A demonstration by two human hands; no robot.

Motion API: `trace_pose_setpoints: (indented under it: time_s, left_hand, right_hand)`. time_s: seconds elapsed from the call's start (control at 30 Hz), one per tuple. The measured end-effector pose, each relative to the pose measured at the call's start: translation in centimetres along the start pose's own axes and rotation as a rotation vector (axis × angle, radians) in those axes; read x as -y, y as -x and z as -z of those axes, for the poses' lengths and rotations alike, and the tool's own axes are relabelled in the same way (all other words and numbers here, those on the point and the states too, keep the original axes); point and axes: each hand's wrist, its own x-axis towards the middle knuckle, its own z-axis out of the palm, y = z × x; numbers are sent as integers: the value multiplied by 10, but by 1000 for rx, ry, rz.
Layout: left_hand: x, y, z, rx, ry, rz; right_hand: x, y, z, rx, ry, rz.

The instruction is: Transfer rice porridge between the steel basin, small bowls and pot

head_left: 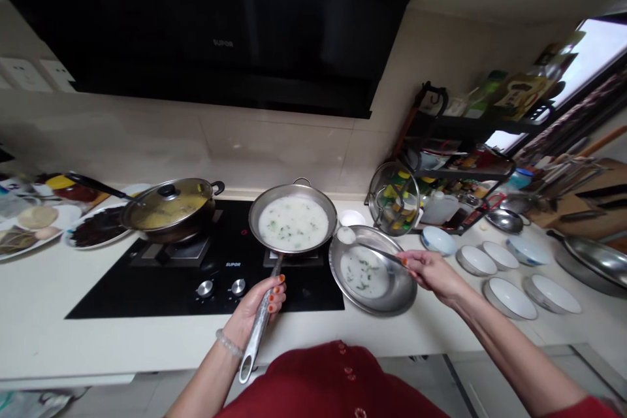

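Observation:
My left hand point(264, 299) is wrapped around the long metal handle of a frying pan point(252, 221) on the right burner. White liquid with green bits point(294, 222) fills much of that pan. Between the fingers of my right hand point(431, 274) is the dark handle of a ladle point(347, 235). The ladle's bowl, with white liquid in it, hangs over the left rim of a steel basin point(409, 287), close to the pan's right edge. More white liquid with green pieces point(365, 272) lies in the basin's bottom.
A lidded pan point(169, 209) of yellow food sits on the left burner of the black stove point(147, 294). Plates point(73, 235) stand at left. Several bowls point(509, 297), a glass lid point(394, 199) and a spice rack point(460, 173) are at right. A range hood point(220, 13) hangs above.

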Motion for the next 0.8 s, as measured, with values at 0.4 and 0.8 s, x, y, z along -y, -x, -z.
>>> trace_pose_setpoints:
  time_s: [0.4,0.8]
  left_hand:
    - [0,-5,7,38,-16,-22]
    - [0,-5,7,30,-35,6]
  right_hand:
    - [-126,20,0,-277,1241,544]
    - [-117,20,5,-393,342,227]
